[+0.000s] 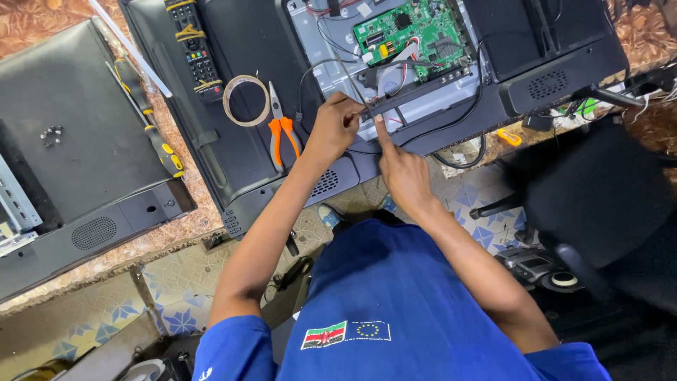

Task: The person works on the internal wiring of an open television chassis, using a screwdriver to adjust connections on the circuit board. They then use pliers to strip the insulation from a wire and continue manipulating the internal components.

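Centrally, just above mid-frame: left hand point(333, 127) with fingers pinched together on a thin black cable point(343, 74), at the lower edge of an opened flat television point(233, 42) lying face down. Right hand point(400, 173) just beside it, forefinger stretched up and pressed against the dark bar of the set's lower frame point(423, 95), other fingers curled in; gripping nothing that can be made out. Hands nearly touching, both over the bench edge.

Higher up, centre-right: green circuit board point(416, 28) bolted to a grey metal plate, with the cable looping down from there toward the pinching fingers. Left of the hands, on the television's black back: orange-handled pliers point(281, 134), a ring of tape point(247, 101), and further up a black remote control point(194, 46) bound with yellow bands.

Far left: a second dark back cover point(70, 141), a black-and-yellow screwdriver point(151, 120) along its edge, a small cluster of screws point(51, 134) on it.

Right side: black swivel chair point(599, 204). Bottom of frame: blue shirt point(395, 310), patterned floor tiles point(183, 282) beneath.
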